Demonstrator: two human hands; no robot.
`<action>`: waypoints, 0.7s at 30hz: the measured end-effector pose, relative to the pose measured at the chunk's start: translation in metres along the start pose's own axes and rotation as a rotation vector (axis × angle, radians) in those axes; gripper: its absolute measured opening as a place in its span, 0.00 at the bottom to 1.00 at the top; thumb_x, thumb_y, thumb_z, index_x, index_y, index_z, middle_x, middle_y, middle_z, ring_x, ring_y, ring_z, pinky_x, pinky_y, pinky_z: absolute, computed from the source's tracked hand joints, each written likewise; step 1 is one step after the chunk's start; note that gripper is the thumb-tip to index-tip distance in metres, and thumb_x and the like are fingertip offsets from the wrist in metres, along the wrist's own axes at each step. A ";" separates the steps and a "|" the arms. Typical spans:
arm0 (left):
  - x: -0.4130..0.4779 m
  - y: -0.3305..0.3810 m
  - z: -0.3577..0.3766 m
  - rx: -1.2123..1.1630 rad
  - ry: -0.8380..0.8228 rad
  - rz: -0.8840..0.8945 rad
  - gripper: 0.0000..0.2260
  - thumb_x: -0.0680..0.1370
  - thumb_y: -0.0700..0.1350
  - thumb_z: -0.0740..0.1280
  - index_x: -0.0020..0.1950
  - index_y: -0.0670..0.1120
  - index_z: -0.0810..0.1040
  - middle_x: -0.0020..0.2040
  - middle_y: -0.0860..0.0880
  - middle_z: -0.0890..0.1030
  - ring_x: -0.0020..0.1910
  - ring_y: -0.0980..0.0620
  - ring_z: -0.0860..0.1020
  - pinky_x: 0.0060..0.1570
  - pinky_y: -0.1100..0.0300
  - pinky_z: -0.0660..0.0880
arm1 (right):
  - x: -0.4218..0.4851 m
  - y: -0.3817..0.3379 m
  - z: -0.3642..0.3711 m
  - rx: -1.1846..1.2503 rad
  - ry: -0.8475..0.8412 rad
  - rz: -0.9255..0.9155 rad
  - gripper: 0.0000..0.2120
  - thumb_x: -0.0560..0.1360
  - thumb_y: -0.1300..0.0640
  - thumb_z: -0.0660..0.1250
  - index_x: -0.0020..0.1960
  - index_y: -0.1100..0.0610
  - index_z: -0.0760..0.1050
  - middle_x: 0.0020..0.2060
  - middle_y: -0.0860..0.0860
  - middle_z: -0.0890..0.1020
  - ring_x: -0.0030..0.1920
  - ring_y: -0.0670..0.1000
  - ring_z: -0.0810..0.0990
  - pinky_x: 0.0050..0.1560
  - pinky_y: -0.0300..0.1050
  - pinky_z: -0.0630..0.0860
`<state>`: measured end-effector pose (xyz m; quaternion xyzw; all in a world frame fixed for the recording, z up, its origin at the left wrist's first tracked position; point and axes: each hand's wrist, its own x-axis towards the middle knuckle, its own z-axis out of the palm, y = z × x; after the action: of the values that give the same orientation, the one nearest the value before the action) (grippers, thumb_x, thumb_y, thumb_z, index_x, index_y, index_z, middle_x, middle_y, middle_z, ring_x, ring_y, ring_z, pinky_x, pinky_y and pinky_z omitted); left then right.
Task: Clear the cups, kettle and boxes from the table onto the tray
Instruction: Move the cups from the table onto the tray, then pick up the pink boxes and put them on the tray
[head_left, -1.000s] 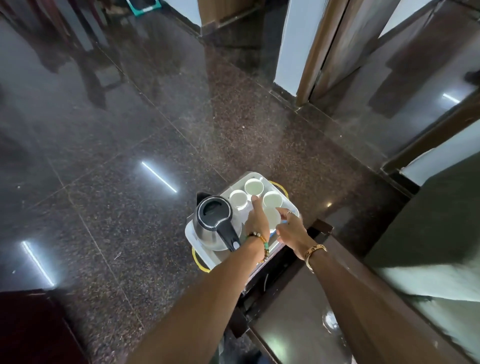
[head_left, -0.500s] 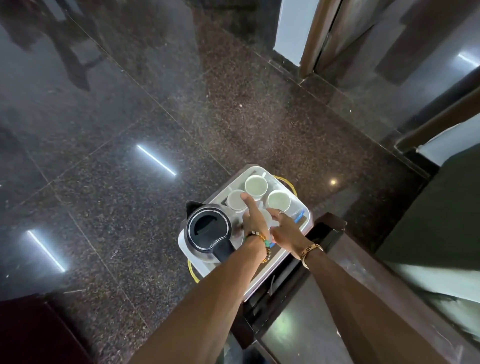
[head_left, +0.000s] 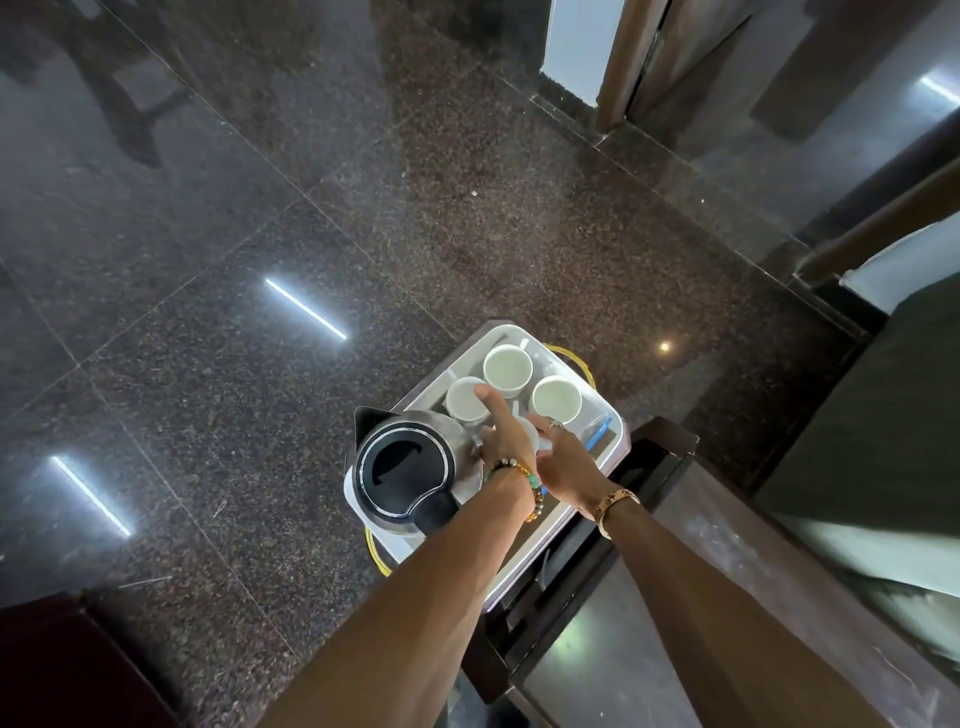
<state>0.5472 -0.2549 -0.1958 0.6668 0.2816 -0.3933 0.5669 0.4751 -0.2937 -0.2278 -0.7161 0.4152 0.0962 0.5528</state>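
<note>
Cups first, and the count is four, all on the tray (head_left: 519, 569), all round, white and glossy. The far cup (head_left: 507, 370) and right cup (head_left: 556, 399) stand open-mouthed and untouched. The left cup (head_left: 465, 400) sits just beside the kettle, and the fourth cup (head_left: 531, 435) is mostly hidden between the two hands.

One kettle (head_left: 410, 470) stands at the tray's near-left corner. It has a brushed steel body, a round black lid, a pointed spout aimed away and a black handle toward the person.

One tray, white, rectangular with rounded corners and a raised rim. Two thin yellow wire handles (head_left: 571, 358) loop off its ends. It rests on the corner of a dark wooden desk (head_left: 727, 519), hanging out over a polished, speckled stone floor (head_left: 260, 208).

Left hand (head_left: 506, 436): the forefinger lies straight with its tip on the left cup's rim, so the grip is apart and nothing is clasped. A bead bracelet (head_left: 519, 475) circles that wrist.

Right hand (head_left: 566, 460): the fingers bend over the fourth cup, one of them wearing a ring (head_left: 555, 425). I cannot tell whether that grip is clamped on the cup. A gold bangle (head_left: 615, 501) sits on that wrist.

One blue-edged item (head_left: 597, 435) lies along the tray's right side, too hidden to identify.
</note>
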 end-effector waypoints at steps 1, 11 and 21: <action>0.001 -0.001 0.000 0.019 -0.006 0.010 0.48 0.68 0.79 0.47 0.68 0.42 0.69 0.67 0.37 0.73 0.65 0.41 0.72 0.67 0.50 0.64 | 0.000 0.000 0.000 -0.007 0.000 -0.009 0.19 0.76 0.66 0.65 0.63 0.50 0.76 0.56 0.48 0.83 0.58 0.50 0.80 0.62 0.55 0.78; -0.013 0.003 -0.006 0.250 -0.026 0.010 0.39 0.76 0.71 0.47 0.72 0.41 0.67 0.69 0.36 0.71 0.69 0.38 0.69 0.69 0.47 0.63 | -0.029 -0.002 -0.008 0.016 0.011 0.181 0.34 0.73 0.70 0.59 0.78 0.56 0.60 0.73 0.55 0.70 0.73 0.54 0.68 0.71 0.49 0.70; -0.111 0.011 -0.034 0.920 -0.178 0.449 0.29 0.80 0.61 0.54 0.67 0.38 0.72 0.65 0.38 0.75 0.65 0.40 0.73 0.63 0.50 0.68 | -0.144 -0.029 -0.040 -0.226 0.306 0.048 0.34 0.73 0.51 0.70 0.76 0.55 0.63 0.73 0.53 0.67 0.71 0.57 0.72 0.71 0.53 0.70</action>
<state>0.5042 -0.2159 -0.0947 0.8551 -0.1196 -0.4001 0.3074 0.3913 -0.2566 -0.1066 -0.7699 0.4978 0.0452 0.3969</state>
